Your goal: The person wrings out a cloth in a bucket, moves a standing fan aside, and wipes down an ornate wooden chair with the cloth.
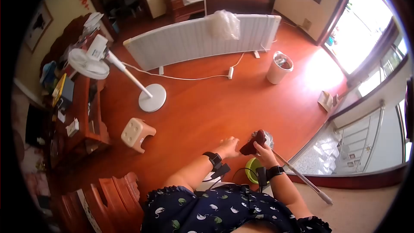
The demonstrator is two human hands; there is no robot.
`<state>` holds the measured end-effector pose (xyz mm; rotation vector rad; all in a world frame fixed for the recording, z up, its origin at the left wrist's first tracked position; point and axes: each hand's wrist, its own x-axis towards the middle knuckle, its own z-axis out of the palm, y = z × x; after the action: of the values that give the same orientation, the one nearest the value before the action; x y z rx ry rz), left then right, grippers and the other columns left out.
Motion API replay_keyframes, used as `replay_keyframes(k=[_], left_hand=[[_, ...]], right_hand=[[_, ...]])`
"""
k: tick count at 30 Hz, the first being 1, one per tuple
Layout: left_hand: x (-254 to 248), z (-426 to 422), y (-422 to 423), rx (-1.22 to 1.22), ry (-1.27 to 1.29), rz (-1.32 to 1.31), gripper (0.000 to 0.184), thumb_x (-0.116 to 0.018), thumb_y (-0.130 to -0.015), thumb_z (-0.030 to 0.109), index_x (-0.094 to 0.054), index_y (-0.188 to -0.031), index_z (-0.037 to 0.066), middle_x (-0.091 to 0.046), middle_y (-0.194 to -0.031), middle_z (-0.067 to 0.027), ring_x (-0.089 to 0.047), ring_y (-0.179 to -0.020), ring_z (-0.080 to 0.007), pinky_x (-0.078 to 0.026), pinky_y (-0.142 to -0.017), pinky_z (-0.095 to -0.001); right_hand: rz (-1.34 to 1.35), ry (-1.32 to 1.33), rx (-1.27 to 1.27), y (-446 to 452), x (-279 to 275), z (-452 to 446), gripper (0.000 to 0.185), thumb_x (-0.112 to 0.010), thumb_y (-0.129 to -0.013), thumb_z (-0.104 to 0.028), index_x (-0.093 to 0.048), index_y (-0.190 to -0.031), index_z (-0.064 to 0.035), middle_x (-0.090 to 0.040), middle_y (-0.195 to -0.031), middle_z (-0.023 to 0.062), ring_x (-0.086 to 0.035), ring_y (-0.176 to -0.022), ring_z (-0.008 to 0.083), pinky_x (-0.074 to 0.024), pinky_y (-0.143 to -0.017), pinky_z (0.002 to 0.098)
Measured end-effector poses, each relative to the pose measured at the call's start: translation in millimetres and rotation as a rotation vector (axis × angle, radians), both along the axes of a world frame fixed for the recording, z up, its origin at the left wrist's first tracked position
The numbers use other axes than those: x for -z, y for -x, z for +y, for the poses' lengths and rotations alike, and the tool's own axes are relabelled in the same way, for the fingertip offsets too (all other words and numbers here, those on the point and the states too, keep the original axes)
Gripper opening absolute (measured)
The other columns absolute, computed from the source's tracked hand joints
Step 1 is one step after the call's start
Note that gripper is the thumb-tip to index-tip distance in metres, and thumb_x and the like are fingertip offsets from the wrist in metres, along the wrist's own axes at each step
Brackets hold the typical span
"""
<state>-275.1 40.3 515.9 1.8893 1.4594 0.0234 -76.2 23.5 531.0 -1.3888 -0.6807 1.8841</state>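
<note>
My right hand point(266, 153) is closed on a dark brownish-red cloth point(253, 143), which hangs bunched in front of it. My left hand point(228, 147) is just to the left of the cloth, its fingers stretched out and apart; no object shows in it. Partly behind the cloth and my right hand is a whitish mop head point(269, 138). A metal pole point(302, 177) runs from near there down to the lower right. Below the cloth is a yellow-green basin point(251, 173), half hidden by my right forearm.
A beige stool point(137, 134) and a white standing fan point(153, 98) are on the left. Ahead is a long pale panel heater point(185, 43), its cord crossing the reddish floor point(198, 103). A waste bin point(278, 72) stands right of it. Railed stairs point(358, 138) lie to the right.
</note>
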Motion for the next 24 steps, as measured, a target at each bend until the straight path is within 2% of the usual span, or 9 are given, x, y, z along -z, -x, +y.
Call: replay_keyframes(k=[1,3,4,8,10,13,15,19,24], left_hand=[[13.2,1.0,26.6,-0.07,0.005,-0.006,0.057,-0.068,-0.072,0.034,-0.051,-0.119,0.007,-0.052,-0.112,-0.0185,-0.05,-0.107,-0.0305,-0.04,-0.093,-0.0406],[42.4,5.0,79.8,-0.396,-0.178,-0.453,0.064,-0.069,-0.071,0.038,-0.048,-0.121,0.006,-0.049,-0.116,-0.0187,-0.048,-0.11,-0.0333,-0.04,-0.092,-0.0429],[44.8,3.0,102.6,-0.394,-0.375,-0.445,0.07,-0.071,-0.07,0.038,-0.044,-0.124,0.003,-0.047,-0.114,-0.0201,-0.047,-0.109,-0.0342,-0.04,-0.092,-0.0421],[-22.0,-19.6,165.2,-0.496,-0.363,-0.464,0.076,-0.074,-0.069,0.037,-0.039,-0.125,0.0,-0.043,-0.112,-0.0196,-0.046,-0.105,-0.0335,-0.038,-0.092,-0.0418],[-33.2,-31.8,185.2,-0.454,-0.586,-0.382,0.08,-0.077,-0.066,0.038,-0.038,-0.125,0.001,-0.042,-0.108,-0.0191,-0.046,-0.1,-0.0359,-0.04,-0.09,-0.0419],[-46.7,-50.5,220.7,-0.726,-0.65,-0.285,0.079,-0.08,-0.063,0.036,-0.04,-0.122,0.003,-0.041,-0.108,-0.0202,-0.046,-0.1,-0.0364,-0.042,-0.086,-0.041],[-44.0,-70.7,256.3,-0.872,-0.7,-0.206,0.07,-0.079,-0.064,0.031,-0.045,-0.118,0.002,-0.047,-0.103,-0.0199,-0.05,-0.095,-0.0359,-0.045,-0.081,-0.0399],[-66.8,-107.2,315.4,-1.093,-0.387,-1.043,0.043,-0.065,-0.075,0.018,-0.053,-0.112,0.0,-0.059,-0.099,-0.0048,-0.055,-0.087,-0.0122,-0.047,-0.075,-0.0287],[-59.4,-148.0,387.0,-1.362,-0.292,-1.238,0.036,-0.047,-0.083,0.013,-0.051,-0.117,0.0,-0.06,-0.091,-0.0043,-0.056,-0.079,-0.0105,-0.046,-0.068,-0.0248]], right_hand=[[-0.05,-0.024,-0.036,17.1,-0.6,11.5,0.031,-0.06,-0.088,-0.026,-0.054,-0.115,-0.0121,-0.058,-0.107,0.0018,-0.056,-0.098,0.0148,-0.047,-0.077,0.0309],[-0.07,-0.046,-0.046,60.0,-4.9,31.7,0.031,-0.061,-0.086,-0.024,-0.055,-0.113,-0.011,-0.06,-0.102,0.0001,-0.058,-0.091,0.0132,-0.0478,-0.073,0.0272],[-0.096,-0.043,-0.084,83.4,-10.6,40.6,0.031,-0.061,-0.086,-0.024,-0.055,-0.114,-0.0099,-0.059,-0.102,0.0011,-0.058,-0.092,0.0138,-0.0483,-0.074,0.0274],[-0.008,-0.096,-0.285,183.7,-29.1,58.6,0.036,-0.061,-0.087,-0.026,-0.054,-0.114,-0.003,-0.059,-0.103,0.0061,-0.059,-0.092,0.0163,-0.0487,-0.078,0.0288],[0.003,-0.115,-0.408,235.1,-32.9,60.1,0.038,-0.061,-0.087,-0.027,-0.054,-0.113,-0.0003,-0.059,-0.103,0.0079,-0.059,-0.092,0.0168,-0.0484,-0.078,0.0288],[-0.02,-0.177,-0.563,302.1,-39.1,53.0,0.043,-0.062,-0.086,-0.03,-0.056,-0.109,0.0054,-0.06,-0.101,0.0094,-0.058,-0.09,0.0154,-0.0466,-0.077,0.0276],[-0.168,-0.501,-0.796,351.7,-45.1,47.4,0.045,-0.066,-0.083,-0.036,-0.06,-0.099,0.0055,-0.06,-0.087,0.0048,-0.056,-0.078,0.0124,-0.046,-0.069,0.0264],[-0.125,-0.531,-0.87,409.3,-65.3,39.6,0.051,-0.062,-0.083,-0.044,-0.06,-0.094,0.0063,-0.058,-0.082,0.0041,-0.052,-0.076,0.011,-0.0432,-0.07,0.0266],[-0.063,-0.363,-1.165,484.6,-58.9,49.1,0.039,-0.059,-0.086,-0.035,-0.06,-0.088,0.0034,-0.057,-0.072,0.0042,-0.054,-0.07,0.0132,-0.044,-0.066,0.027]])
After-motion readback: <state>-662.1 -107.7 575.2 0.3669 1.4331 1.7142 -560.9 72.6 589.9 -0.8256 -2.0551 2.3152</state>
